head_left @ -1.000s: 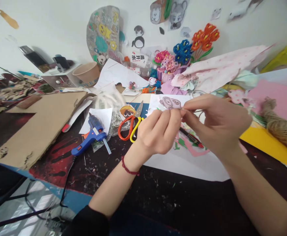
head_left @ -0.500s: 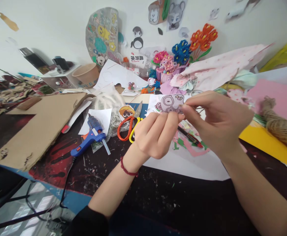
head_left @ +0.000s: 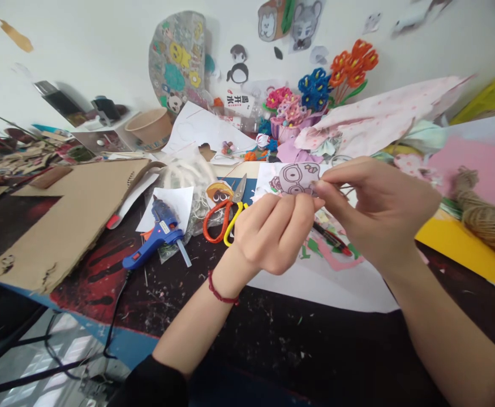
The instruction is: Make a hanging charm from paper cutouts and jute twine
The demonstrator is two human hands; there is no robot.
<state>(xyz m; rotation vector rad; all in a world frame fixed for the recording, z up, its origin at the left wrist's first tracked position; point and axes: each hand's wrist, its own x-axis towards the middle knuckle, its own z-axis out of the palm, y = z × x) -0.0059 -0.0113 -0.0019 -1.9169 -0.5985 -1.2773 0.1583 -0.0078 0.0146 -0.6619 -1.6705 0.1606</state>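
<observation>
- Dark worktop (head_left: 272, 339) beneath, cartoon cutout (head_left: 300, 176) toward its back edge
- Your right hand (head_left: 377, 212) pinches the cutout's right end
- Your left hand (head_left: 272, 234) curls at its lower edge, grip hidden

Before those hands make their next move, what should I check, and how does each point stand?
1. Grip of the right hand on the cartoon cutout: ok; it pinches one edge.
2. Grip of the left hand: cannot tell; any hold is hidden behind the hand itself.
3. Scissors set down: ok; they lie to the left of the left hand.
4. Glue gun cool: cannot tell; it lies apart from both hands.
5. White paper beneath uncluttered: not ok; a pen and pink scraps lie on it.
</observation>
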